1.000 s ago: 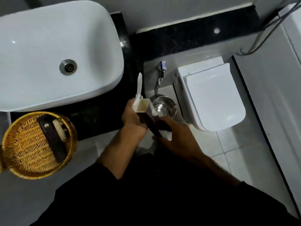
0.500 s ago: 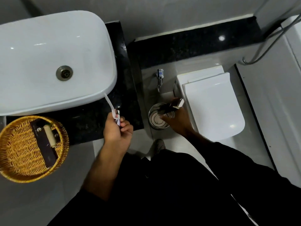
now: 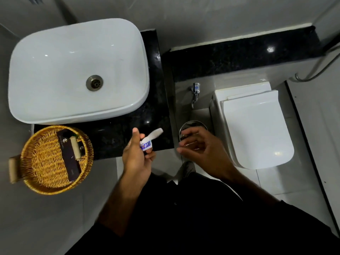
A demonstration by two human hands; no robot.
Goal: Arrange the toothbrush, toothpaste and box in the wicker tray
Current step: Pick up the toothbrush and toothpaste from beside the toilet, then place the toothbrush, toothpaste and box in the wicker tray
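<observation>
My left hand (image 3: 137,159) holds a white toothbrush (image 3: 153,134) and a small blue-and-white toothpaste tube (image 3: 146,145) together over the front right corner of the black counter (image 3: 117,137). To its right, my right hand (image 3: 202,147) hovers with loosely spread fingers and nothing in it, over a round steel bin. The round wicker tray (image 3: 44,161) sits at the counter's front left. In it lie a long dark box (image 3: 67,155) and a small cream roll (image 3: 75,147).
A white basin (image 3: 55,70) fills the back of the counter. The steel bin (image 3: 191,125) stands on the floor between the counter and a closed white toilet (image 3: 255,129). A black ledge (image 3: 242,52) runs along the wall behind it.
My right hand has let go of the dark wrapper at the bin and now holds nothing. My left hand still grips the toothbrush and toothpaste, which now point right.
</observation>
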